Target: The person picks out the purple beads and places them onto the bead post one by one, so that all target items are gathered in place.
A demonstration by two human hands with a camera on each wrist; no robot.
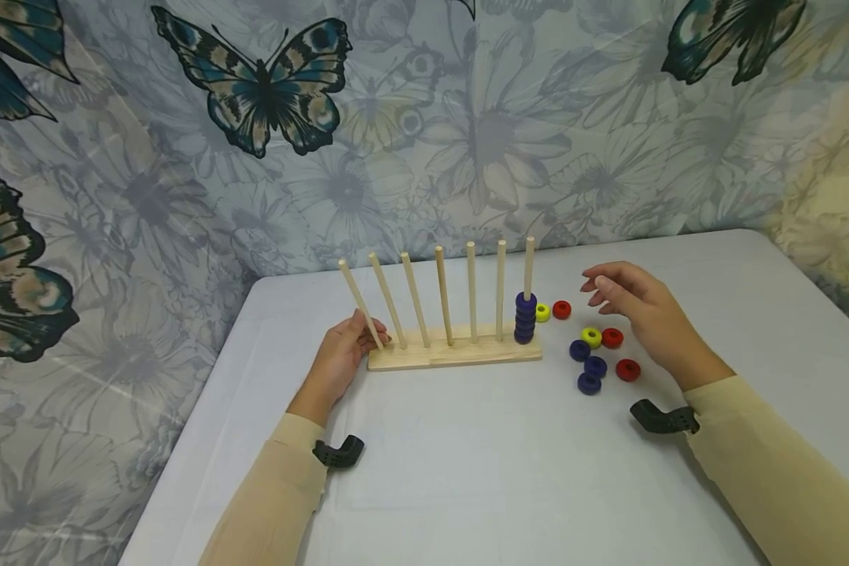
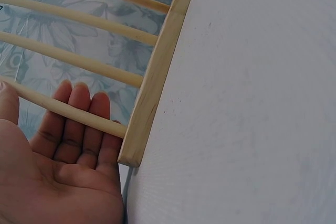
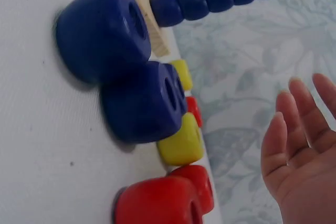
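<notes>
A wooden rack [image 1: 453, 358] with several upright pegs stands on the table. Its rightmost peg carries a stack of dark blue rings [image 1: 526, 318]; the other pegs are bare. At the rack's left end is my left hand [image 1: 341, 354], palm showing in the left wrist view. Its relaxed fingers [image 2: 76, 124] lie behind the leftmost peg [image 2: 68, 109], with the thumb near that peg. My right hand [image 1: 633, 314] hovers with loose fingers and holds nothing. Below and left of it lie loose blue rings [image 1: 589, 384], red rings [image 1: 628, 370] and yellow rings [image 1: 591, 338].
A white cloth [image 1: 467, 456] covers the table, whose back edge meets a wall [image 1: 424, 157] printed with butterflies and flowers. Black wrist devices [image 1: 339, 452] sit on both sleeves. One yellow and one red ring [image 1: 562, 310] lie just behind the rack's right end.
</notes>
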